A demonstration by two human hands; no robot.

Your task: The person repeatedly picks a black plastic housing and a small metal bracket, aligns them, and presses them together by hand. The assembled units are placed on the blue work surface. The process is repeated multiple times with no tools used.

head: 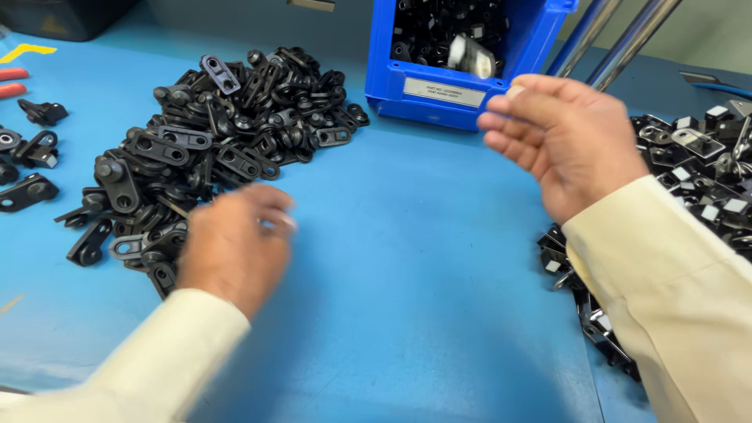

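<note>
Blue bin (407,74) — black parts (427,27) inside; right hand (568,137) beside it.

A single head-worn camera looks steeply down and forward onto a blue table (407,258) from close range. The left hand (235,243) sits low and left of centre, the right hand (568,141) higher and to the right. Beyond the right hand, a blue bin (439,86) meets the top edge.
</note>
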